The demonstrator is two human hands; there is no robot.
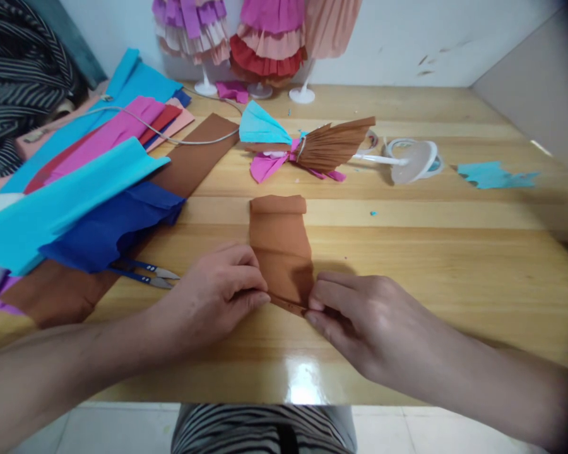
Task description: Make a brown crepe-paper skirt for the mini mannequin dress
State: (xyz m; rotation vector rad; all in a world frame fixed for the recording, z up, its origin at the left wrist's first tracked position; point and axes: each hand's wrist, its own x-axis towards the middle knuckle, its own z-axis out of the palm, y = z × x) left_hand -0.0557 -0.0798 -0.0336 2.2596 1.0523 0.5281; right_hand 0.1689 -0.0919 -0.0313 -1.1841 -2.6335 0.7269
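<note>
A strip of brown crepe paper (pixel 281 252) lies on the wooden table in front of me, its far end curled into a roll. My left hand (pixel 231 284) pinches the near edge at its left corner. At the right corner, my right hand (pixel 355 315) grips the same edge between thumb and fingers. Between the two hands that edge looks slightly raised and folded. Beyond the strip lies a paper doll dress (pixel 293 148) in brown, pink and light blue, on its side with its white stand (pixel 409 162) pointing right.
Several coloured crepe paper sheets (pixel 71 195) are heaped at the left, with blue-handled thread snips (pixel 146 274) at their edge. Three white stands with ruffled paper dresses (pixel 269 38) stand by the wall. A torn light blue scrap (pixel 497 174) lies at right.
</note>
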